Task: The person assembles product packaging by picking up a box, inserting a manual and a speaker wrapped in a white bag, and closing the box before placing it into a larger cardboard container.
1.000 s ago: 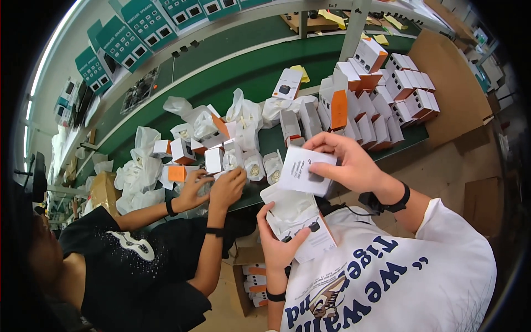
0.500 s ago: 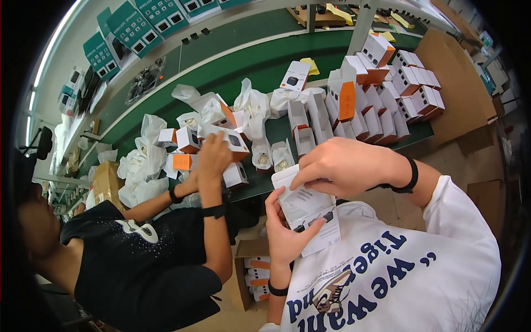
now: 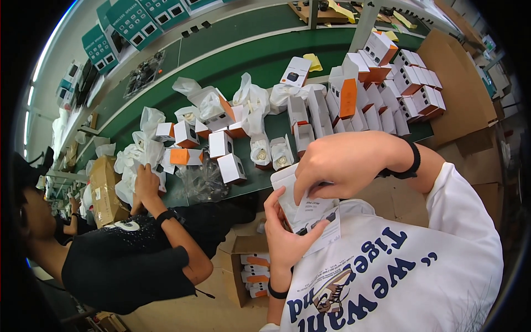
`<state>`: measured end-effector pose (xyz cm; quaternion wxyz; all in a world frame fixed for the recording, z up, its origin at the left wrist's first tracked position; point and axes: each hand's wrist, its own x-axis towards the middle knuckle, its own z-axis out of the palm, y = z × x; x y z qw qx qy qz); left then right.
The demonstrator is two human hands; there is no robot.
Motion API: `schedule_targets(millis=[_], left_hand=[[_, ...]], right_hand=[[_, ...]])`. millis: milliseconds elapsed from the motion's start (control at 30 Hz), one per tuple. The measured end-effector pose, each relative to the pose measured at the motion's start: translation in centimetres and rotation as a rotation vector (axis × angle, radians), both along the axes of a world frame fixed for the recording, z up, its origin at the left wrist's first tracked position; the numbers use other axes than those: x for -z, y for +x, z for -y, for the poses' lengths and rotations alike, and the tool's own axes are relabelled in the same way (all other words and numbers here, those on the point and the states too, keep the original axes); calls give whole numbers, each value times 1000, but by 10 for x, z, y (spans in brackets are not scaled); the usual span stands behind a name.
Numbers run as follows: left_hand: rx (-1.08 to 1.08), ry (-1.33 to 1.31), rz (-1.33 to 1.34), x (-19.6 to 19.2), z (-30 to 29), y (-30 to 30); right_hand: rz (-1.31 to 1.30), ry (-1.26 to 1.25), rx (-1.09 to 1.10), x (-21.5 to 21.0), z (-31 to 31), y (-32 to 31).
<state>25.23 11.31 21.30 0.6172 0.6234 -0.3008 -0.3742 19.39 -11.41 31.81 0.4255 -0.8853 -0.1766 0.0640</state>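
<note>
- A small white cardboard box [image 3: 296,207] with a folded white paper leaflet [image 3: 323,229] against it is held close to the chest, in front of a white T-shirt printed in dark blue [image 3: 398,271].
- The box is cupped from below and from the left by the left hand [image 3: 285,235]; its grip is clenched on the box, with the thumb laid across the leaflet.
- The top of the box is covered by the right hand [image 3: 345,160], whose fingers are curled down over the open flap; its grip is closed on the box's upper edge. A black band is worn on that wrist.
- Below the hands, an open brown carton [image 3: 246,268] on the floor is seen, with white and orange boxes stacked inside it.
- To the left, a co-worker in a black shirt [image 3: 119,260] is seated; a hand of theirs [image 3: 146,182] is rested on crumpled white plastic bags [image 3: 133,160] at the edge of the surface.
- Just beyond the held box, on the green surface [image 3: 221,61], small white cube-shaped boxes with orange sides [image 3: 221,145] are scattered, and two bagged round metal parts [image 3: 271,155] are stood side by side.
- Farther right, rows of closed white and orange boxes [image 3: 409,83] are packed tightly together, beside a large flat brown cardboard sheet [image 3: 462,83].
- At the far left, teal printed cartons [image 3: 130,22] are stacked along the back of the line.
</note>
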Motion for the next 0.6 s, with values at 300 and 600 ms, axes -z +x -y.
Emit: schedule_targets(millis=[300,600], left_hand=[[-59,-34,157,-1,3,-2],[1,98,140,-4,3,-3]], right_hand=[[-53,-84,2,-2,2,4],[-216,-176,-92,-4,-3,6]])
